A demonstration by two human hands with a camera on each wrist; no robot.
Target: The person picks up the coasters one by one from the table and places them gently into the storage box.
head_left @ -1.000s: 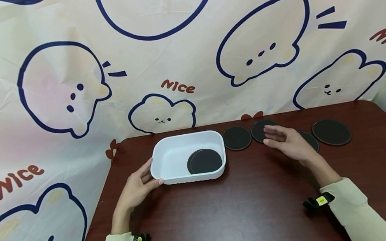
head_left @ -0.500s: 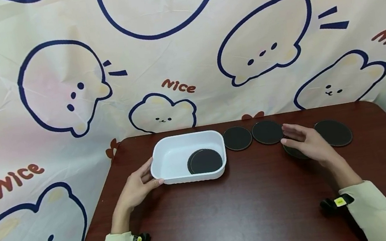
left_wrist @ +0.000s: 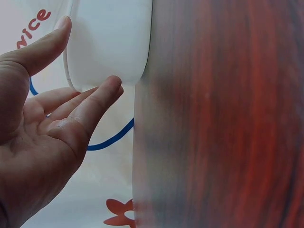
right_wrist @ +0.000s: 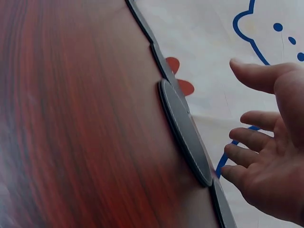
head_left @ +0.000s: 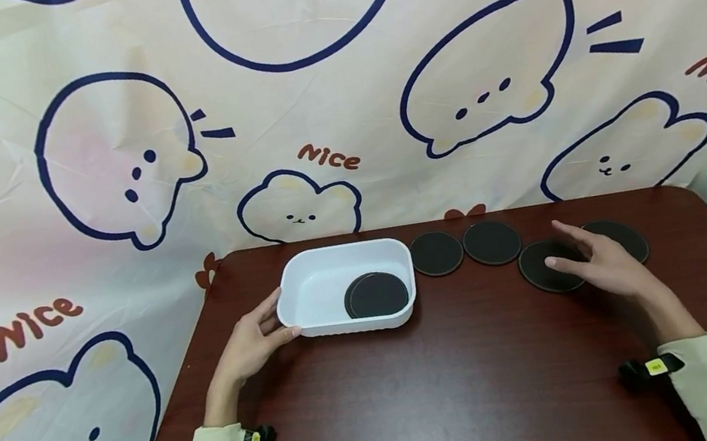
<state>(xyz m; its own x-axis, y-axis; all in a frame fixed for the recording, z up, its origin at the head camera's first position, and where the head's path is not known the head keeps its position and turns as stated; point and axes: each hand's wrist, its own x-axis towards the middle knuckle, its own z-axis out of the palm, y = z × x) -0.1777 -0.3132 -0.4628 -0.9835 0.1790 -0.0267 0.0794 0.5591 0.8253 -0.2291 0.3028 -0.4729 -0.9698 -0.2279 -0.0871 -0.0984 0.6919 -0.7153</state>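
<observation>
A white rectangular plastic basin (head_left: 309, 292) stands toward the back left of the table, with black round coasters (head_left: 378, 294) overlapping inside it. My left hand (head_left: 249, 350) touches the basin's left end, thumb at the front corner and fingers along the end wall; in the left wrist view its fingers (left_wrist: 97, 104) look fairly straight. My right hand (head_left: 607, 266) hovers with spread fingers over a black coaster (head_left: 542, 270), holding nothing. It partly covers another coaster (head_left: 626, 237) at the far right. A pale stitched edge shows on the near coaster (right_wrist: 185, 133) in the right wrist view.
Two more black coasters, one beside the basin (head_left: 437, 254) and one farther right (head_left: 492, 243), lie along the back of the brown wooden table (head_left: 420, 393). A cloth backdrop (head_left: 362, 97) with bear drawings hangs right behind the table's back edge.
My right hand has moved right along the coasters, uncovering the second coaster from the basin and most of the third. My left hand and the basin have stayed in place.
</observation>
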